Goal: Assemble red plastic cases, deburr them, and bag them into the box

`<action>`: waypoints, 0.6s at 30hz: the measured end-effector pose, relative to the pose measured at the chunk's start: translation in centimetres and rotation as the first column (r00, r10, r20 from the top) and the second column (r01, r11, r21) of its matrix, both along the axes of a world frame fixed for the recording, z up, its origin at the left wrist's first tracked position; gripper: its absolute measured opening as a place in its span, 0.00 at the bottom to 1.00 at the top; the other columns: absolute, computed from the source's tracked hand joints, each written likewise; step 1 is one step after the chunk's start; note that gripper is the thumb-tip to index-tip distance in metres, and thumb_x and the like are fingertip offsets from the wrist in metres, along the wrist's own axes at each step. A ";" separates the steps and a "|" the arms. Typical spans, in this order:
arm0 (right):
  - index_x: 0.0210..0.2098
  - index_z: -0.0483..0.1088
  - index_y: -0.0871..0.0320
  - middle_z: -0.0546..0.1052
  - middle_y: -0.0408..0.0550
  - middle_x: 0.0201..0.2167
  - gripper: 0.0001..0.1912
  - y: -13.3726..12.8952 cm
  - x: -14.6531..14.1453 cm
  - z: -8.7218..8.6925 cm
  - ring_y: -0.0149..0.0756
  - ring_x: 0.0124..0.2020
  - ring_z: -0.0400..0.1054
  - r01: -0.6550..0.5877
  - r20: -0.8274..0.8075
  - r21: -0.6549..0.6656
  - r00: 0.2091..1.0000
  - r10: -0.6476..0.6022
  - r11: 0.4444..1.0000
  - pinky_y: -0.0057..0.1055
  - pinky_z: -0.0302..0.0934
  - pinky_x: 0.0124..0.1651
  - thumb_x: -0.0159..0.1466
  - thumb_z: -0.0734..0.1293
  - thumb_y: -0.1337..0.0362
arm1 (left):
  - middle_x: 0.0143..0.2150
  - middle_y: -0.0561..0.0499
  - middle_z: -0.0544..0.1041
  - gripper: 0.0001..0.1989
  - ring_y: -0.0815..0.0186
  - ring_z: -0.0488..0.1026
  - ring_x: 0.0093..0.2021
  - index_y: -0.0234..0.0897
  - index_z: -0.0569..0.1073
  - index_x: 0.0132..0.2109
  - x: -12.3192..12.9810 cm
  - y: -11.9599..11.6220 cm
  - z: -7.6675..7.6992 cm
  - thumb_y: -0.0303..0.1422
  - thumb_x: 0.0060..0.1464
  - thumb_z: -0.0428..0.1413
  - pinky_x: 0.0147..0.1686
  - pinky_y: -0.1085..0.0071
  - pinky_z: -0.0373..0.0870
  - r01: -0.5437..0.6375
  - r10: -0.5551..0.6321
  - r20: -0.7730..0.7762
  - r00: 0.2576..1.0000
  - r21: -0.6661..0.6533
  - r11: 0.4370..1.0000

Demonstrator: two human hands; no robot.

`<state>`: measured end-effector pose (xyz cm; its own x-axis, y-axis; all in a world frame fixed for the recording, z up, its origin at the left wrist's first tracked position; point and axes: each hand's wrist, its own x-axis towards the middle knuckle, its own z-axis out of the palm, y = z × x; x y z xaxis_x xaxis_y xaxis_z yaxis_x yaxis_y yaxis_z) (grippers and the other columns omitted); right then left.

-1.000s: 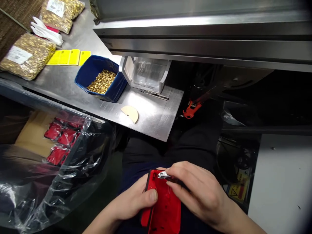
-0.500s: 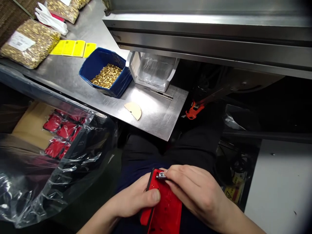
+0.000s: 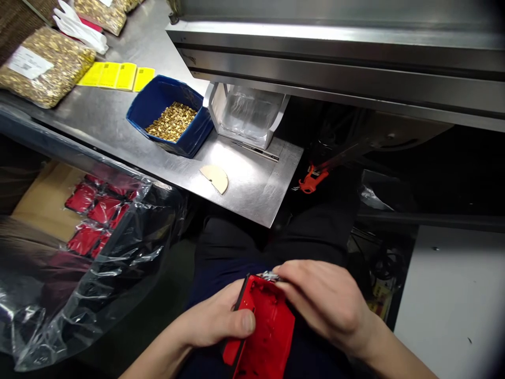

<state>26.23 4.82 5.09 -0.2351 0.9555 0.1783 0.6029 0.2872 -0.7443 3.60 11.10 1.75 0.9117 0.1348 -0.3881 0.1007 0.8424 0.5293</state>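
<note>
Over the person's lap, my left hand [image 3: 221, 318] grips a red plastic housing [image 3: 266, 326] with a black edge, its thumb lying on the near rim. Small dark holes show inside the hollow housing. My right hand [image 3: 319, 300] pinches a small shiny metal tool [image 3: 270, 276] at the housing's top edge; the tool is blurred and partly hidden by the fingers. On the metal table ahead stands a blue bin [image 3: 169, 116] of small brass pieces, beside a clear-fronted bin [image 3: 250, 116].
A steel beam [image 3: 335, 68] crosses the upper right. Left stands a plastic-lined box [image 3: 43, 195] with red parts. The metal table [image 3: 252, 195] also bears a half-round tan disc [image 3: 215, 178], yellow labels [image 3: 126, 76], white gloves [image 3: 81, 29] and bags of brass pieces [image 3: 47, 66]. An orange tool [image 3: 311, 180] hangs beyond its corner.
My right hand has moved slightly up and right, taking the metal tool from inside the housing to its top edge. The housing has tilted a little, showing more of its inside.
</note>
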 end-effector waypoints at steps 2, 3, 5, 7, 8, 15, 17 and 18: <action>0.51 0.73 0.58 0.82 0.47 0.41 0.11 0.3 1.0 -0.7 0.34 0.39 0.77 0.180 -0.044 -0.063 0.982 -0.182 0.982 0.28 0.72 0.44 0.70 0.68 0.72 | 0.45 0.49 0.75 0.39 0.62 0.71 0.42 0.37 0.73 0.59 -0.2 -0.4 -0.1 0.61 0.51 0.63 0.42 0.69 0.68 -0.003 0.002 -0.029 1.000 -0.037 0.999; 0.50 0.73 0.56 0.81 0.46 0.41 0.10 0.3 1.5 -1.1 0.33 0.38 0.77 0.275 -0.043 -0.088 0.959 -0.279 0.958 0.28 0.71 0.44 0.70 0.69 0.70 | 0.46 0.47 0.76 0.41 0.62 0.72 0.42 0.37 0.71 0.61 -0.3 -0.6 -0.1 0.61 0.50 0.64 0.42 0.69 0.69 -0.004 0.002 -0.034 0.999 -0.056 0.998; 0.49 0.74 0.54 0.80 0.44 0.40 0.09 0.4 2.3 -2.0 0.33 0.37 0.76 0.417 -0.026 -0.125 0.906 -0.423 0.900 0.28 0.71 0.42 0.69 0.70 0.67 | 0.48 0.44 0.76 0.44 0.60 0.74 0.43 0.37 0.68 0.63 -0.5 -1.0 -0.2 0.61 0.49 0.64 0.43 0.68 0.69 -0.010 0.007 -0.035 0.999 -0.085 0.996; 0.49 0.74 0.53 0.80 0.44 0.39 0.09 0.4 2.6 -2.5 0.34 0.36 0.75 0.480 -0.023 -0.147 0.872 -0.489 0.865 0.29 0.71 0.41 0.69 0.71 0.65 | 0.49 0.43 0.77 0.45 0.60 0.75 0.44 0.37 0.66 0.64 -0.7 -1.1 -0.2 0.60 0.49 0.65 0.43 0.68 0.69 -0.011 0.007 -0.041 0.999 -0.096 0.995; 0.48 0.75 0.52 0.79 0.44 0.38 0.09 0.3 2.6 -2.6 0.34 0.36 0.75 0.481 -0.028 -0.161 0.870 -0.492 0.862 0.30 0.71 0.41 0.68 0.71 0.65 | 0.50 0.43 0.77 0.44 0.59 0.75 0.44 0.37 0.67 0.64 -0.8 -1.1 -0.2 0.60 0.49 0.65 0.43 0.68 0.69 -0.013 0.009 -0.041 0.999 -0.099 0.995; 0.50 0.73 0.50 0.80 0.41 0.38 0.11 -0.7 0.7 -0.5 0.31 0.31 0.74 0.208 -0.181 -0.315 0.945 -0.274 0.926 0.27 0.69 0.36 0.68 0.71 0.65 | 0.46 0.45 0.74 0.40 0.61 0.72 0.42 0.38 0.67 0.59 -0.2 -0.5 0.5 0.58 0.49 0.66 0.41 0.68 0.68 -0.061 0.060 -0.010 0.998 -0.048 0.997; 0.50 0.72 0.51 0.80 0.41 0.38 0.11 -0.9 0.2 -0.3 0.31 0.31 0.74 0.163 -0.207 -0.316 0.949 -0.236 0.935 0.27 0.69 0.35 0.68 0.71 0.65 | 0.44 0.47 0.72 0.39 0.60 0.71 0.42 0.39 0.67 0.58 0.0 -0.4 0.8 0.58 0.48 0.67 0.43 0.65 0.68 -0.083 0.083 -0.016 0.996 -0.016 0.996; 0.50 0.72 0.51 0.80 0.41 0.38 0.11 -1.0 0.1 -0.3 0.32 0.31 0.74 0.161 -0.214 -0.312 0.948 -0.234 0.936 0.28 0.69 0.36 0.69 0.71 0.64 | 0.44 0.47 0.72 0.39 0.60 0.71 0.42 0.39 0.66 0.58 0.1 -0.4 1.0 0.57 0.48 0.67 0.44 0.64 0.68 -0.085 0.085 -0.018 0.996 -0.010 0.996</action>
<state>26.29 3.85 4.75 -0.0203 0.9963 -0.0831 0.4139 -0.0673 -0.9078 3.73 10.68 2.72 0.8899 0.2076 -0.4062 0.0378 0.8538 0.5193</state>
